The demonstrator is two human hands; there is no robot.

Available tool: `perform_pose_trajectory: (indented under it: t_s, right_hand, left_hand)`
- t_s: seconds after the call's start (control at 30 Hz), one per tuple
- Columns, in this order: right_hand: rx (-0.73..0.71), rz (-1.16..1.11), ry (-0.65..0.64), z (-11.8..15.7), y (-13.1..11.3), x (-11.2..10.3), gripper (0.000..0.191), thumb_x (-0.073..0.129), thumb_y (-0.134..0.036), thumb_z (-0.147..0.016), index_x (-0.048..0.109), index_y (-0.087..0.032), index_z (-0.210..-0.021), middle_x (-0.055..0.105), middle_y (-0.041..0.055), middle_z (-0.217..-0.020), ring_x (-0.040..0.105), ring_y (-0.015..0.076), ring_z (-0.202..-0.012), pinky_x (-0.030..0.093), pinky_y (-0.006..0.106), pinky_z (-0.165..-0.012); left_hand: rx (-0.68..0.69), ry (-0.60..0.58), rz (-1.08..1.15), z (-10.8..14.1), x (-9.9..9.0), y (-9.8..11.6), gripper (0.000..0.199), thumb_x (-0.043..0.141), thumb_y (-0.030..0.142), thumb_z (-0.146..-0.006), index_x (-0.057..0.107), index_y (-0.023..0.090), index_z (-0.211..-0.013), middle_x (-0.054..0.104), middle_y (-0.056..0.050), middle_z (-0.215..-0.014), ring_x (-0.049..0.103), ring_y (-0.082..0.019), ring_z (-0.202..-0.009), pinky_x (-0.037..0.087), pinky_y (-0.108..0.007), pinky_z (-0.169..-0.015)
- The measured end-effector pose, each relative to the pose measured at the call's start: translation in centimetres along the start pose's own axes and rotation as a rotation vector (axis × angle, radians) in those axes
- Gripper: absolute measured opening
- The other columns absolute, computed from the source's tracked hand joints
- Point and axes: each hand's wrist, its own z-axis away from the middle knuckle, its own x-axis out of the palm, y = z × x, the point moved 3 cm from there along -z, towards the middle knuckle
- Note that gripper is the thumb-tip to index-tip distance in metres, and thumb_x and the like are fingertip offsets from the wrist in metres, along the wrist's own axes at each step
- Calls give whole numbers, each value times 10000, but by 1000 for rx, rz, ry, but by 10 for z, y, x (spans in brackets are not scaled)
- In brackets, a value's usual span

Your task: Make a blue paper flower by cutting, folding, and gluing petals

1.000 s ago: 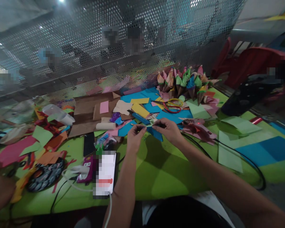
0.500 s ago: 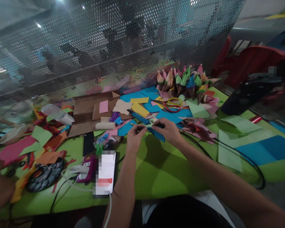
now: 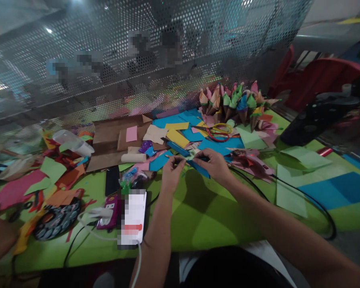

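Note:
My left hand [image 3: 172, 172] and my right hand [image 3: 211, 164] meet fingertip to fingertip over the table, both pinching. Between the fingertips shows a small pale green piece of paper [image 3: 191, 155], partly hidden by the fingers. A blue strip of paper [image 3: 201, 170] juts out below my right fingers; whether it is held or lies on the table I cannot tell. Just beyond the hands is a blue utility knife [image 3: 177, 148]. To the right of my right hand rests a pink glue gun [image 3: 256, 162] with a black cord.
Scissors [image 3: 217, 134] lie on blue sheets behind the hands. Several paper cones [image 3: 235, 100] stand at the back right, near a dark tumbler [image 3: 315, 118]. A phone [image 3: 134, 216], power strip [image 3: 109, 212] and cables lie left. Another person's hand [image 3: 1, 236] is at far left.
Both hands stay in nearly the same place, still pinching. The view has shifted very slightly, and the other person's hand at far left has moved a little.

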Motion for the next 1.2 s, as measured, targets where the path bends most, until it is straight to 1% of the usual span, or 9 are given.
perform_pose_trajectory:
  t_s: [0.13, 0.2, 0.3, 0.4, 0.57, 0.73, 0.9, 1.03, 1.2]
  right_hand:
    - [-9, 7, -8, 1, 0, 1, 146, 683, -358, -804, 681, -231, -733, 701, 41, -775, 644, 233, -810, 488, 339, -724]
    - [-10, 2, -17, 2, 0, 2, 131, 681, -351, -801, 693, -234, -745, 707, 41, -789, 646, 233, -817, 491, 341, -736]
    - [2, -7, -21, 1, 2, 2, 118, 692, -358, -791, 716, -243, -786, 716, 43, -820, 644, 239, -835, 488, 346, -750]
    - [30, 4, -6, 0, 6, 1, 129, 710, -369, -778, 714, -241, -787, 708, 40, -805, 637, 236, -806, 473, 339, -714]
    - [24, -4, -12, 0, 7, 2, 149, 705, -382, -780, 699, -236, -755, 698, 34, -784, 627, 225, -768, 454, 334, -692]
    - [56, -75, 3, -1, 7, 1, 181, 707, -396, -762, 682, -219, -730, 680, 27, -741, 605, 206, -725, 446, 323, -663]
    - [46, -96, 17, -2, 4, -1, 244, 703, -445, -763, 669, -209, -711, 663, 25, -717, 594, 194, -706, 440, 316, -656]
    - [91, -122, -10, -2, 4, 2, 323, 699, -520, -752, 659, -203, -697, 651, 19, -682, 572, 183, -670, 419, 305, -623]
    - [100, -93, 2, -2, 5, 1, 341, 695, -529, -751, 643, -203, -666, 627, 13, -645, 542, 171, -645, 390, 295, -600]
  left_hand:
    - [-2, -66, -21, 2, 5, 2, 222, 792, 380, -715, 712, 201, -820, 713, -32, -820, 629, -172, -800, 473, -276, -719]
    - [5, -85, -57, 2, 5, 2, 215, 794, 372, -707, 715, 199, -805, 714, -29, -799, 626, -173, -777, 476, -287, -730]
    - [2, -61, -58, 1, 4, 0, 213, 792, 377, -700, 703, 198, -773, 682, -5, -720, 583, -151, -681, 462, -280, -680]
    - [-16, -34, -30, 0, 2, -1, 230, 799, 384, -689, 699, 197, -779, 655, 7, -692, 544, -132, -633, 433, -262, -621]
    - [-16, -59, -36, 1, 3, 0, 225, 789, 376, -690, 713, 193, -796, 689, -12, -750, 574, -142, -679, 446, -264, -642]
    - [-13, -3, -30, 0, 1, 0, 212, 788, 372, -683, 705, 194, -762, 678, -10, -720, 570, -144, -677, 443, -265, -639]
    - [-24, -48, -28, 0, 3, 1, 224, 784, 381, -682, 716, 190, -778, 702, -21, -756, 590, -152, -702, 462, -271, -656]
    - [-14, -27, -52, -1, 2, 0, 251, 775, 413, -682, 700, 186, -756, 687, -9, -722, 577, -145, -680, 460, -266, -648]
    - [-23, -48, -55, -1, 2, -4, 252, 759, 413, -697, 693, 183, -777, 680, -8, -745, 581, -148, -719, 462, -272, -678]
